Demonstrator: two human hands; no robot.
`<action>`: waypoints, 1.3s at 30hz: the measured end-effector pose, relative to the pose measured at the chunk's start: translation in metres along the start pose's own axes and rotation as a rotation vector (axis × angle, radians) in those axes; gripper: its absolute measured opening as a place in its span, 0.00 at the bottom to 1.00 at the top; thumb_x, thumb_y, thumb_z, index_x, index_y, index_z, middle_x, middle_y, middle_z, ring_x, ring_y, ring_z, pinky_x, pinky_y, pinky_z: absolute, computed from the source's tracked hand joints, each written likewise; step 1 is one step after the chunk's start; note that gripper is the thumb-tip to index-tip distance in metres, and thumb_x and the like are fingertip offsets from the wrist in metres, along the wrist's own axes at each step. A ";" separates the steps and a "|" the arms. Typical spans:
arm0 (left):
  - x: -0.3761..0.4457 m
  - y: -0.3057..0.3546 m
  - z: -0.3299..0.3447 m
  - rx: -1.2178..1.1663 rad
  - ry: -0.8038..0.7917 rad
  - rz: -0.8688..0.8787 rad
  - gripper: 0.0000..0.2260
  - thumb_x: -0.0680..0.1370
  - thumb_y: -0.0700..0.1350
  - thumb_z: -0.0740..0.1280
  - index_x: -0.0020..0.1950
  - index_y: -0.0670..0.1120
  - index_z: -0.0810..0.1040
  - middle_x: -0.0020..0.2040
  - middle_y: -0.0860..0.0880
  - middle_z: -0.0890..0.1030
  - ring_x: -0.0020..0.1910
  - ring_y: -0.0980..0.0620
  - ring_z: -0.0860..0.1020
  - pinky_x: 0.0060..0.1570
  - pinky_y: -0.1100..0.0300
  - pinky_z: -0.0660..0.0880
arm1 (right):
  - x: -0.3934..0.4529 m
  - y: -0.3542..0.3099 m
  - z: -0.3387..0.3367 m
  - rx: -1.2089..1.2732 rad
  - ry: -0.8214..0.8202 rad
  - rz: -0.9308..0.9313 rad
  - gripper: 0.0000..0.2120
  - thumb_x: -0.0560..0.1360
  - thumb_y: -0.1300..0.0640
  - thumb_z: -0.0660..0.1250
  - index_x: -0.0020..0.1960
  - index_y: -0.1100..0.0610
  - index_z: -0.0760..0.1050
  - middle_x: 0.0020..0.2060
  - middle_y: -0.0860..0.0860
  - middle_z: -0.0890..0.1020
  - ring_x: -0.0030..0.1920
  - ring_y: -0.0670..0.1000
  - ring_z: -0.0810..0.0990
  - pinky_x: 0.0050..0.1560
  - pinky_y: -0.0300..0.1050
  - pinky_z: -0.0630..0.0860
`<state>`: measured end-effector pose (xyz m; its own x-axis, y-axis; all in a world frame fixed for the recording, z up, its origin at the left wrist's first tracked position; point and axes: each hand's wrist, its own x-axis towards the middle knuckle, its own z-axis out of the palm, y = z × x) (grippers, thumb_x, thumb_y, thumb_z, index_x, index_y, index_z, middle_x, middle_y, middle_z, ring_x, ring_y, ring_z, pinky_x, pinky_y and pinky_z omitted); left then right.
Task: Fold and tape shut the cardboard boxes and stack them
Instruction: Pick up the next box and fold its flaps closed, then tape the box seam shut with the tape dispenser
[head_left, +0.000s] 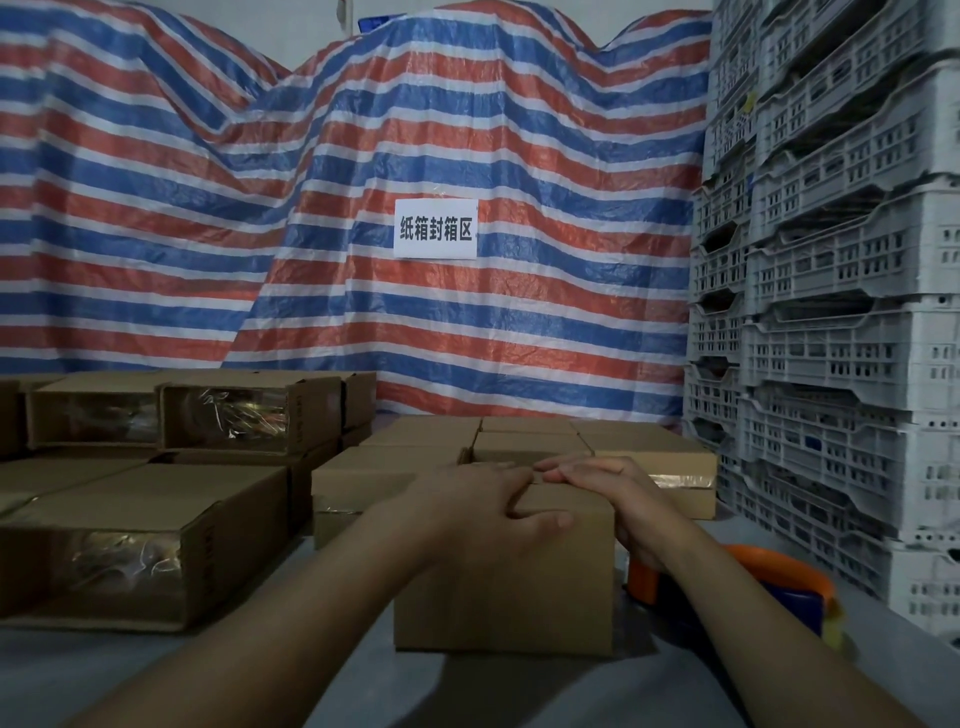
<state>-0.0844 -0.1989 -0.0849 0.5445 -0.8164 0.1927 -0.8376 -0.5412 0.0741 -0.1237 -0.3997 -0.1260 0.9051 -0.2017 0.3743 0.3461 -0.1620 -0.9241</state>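
Note:
A small brown cardboard box (504, 587) stands on the grey table in front of me. My left hand (478, 493) lies over its top left edge, fingers across the top flaps and thumb down on the front face. My right hand (608, 488) rests flat on the top right, fingers pointing left and meeting the left fingertips. An orange and blue tape dispenser (779, 587) lies on the table right of the box, partly hidden by my right forearm.
Taped boxes are stacked at the left (140, 540) and back left (228, 415). More closed boxes (519, 441) sit behind the one under my hands. White plastic crates (831, 312) tower at the right. A striped tarp (311, 208) with a paper sign (435, 228) hangs behind.

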 end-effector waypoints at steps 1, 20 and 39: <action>-0.001 -0.001 0.001 -0.011 -0.001 -0.007 0.31 0.78 0.69 0.52 0.78 0.57 0.59 0.75 0.51 0.67 0.70 0.50 0.68 0.66 0.52 0.66 | 0.000 -0.001 -0.001 -0.008 -0.005 0.006 0.13 0.70 0.52 0.71 0.50 0.57 0.87 0.55 0.53 0.85 0.57 0.53 0.83 0.53 0.45 0.79; -0.009 0.007 -0.003 0.046 -0.009 -0.102 0.34 0.77 0.72 0.51 0.79 0.58 0.56 0.79 0.50 0.60 0.75 0.47 0.61 0.70 0.48 0.60 | -0.095 0.008 -0.051 -1.583 0.399 0.234 0.28 0.77 0.28 0.51 0.43 0.51 0.71 0.40 0.49 0.79 0.36 0.47 0.76 0.30 0.41 0.67; -0.013 0.007 -0.018 -0.394 0.022 -0.146 0.20 0.83 0.60 0.52 0.69 0.54 0.72 0.68 0.49 0.74 0.59 0.53 0.72 0.57 0.55 0.65 | -0.010 -0.090 -0.058 -0.644 0.624 0.025 0.30 0.73 0.29 0.63 0.37 0.58 0.81 0.31 0.56 0.83 0.33 0.55 0.81 0.35 0.44 0.72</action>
<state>-0.0978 -0.1884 -0.0691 0.6609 -0.7303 0.1728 -0.7071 -0.5288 0.4695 -0.1785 -0.4395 -0.0422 0.5467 -0.6701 0.5020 -0.0474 -0.6234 -0.7805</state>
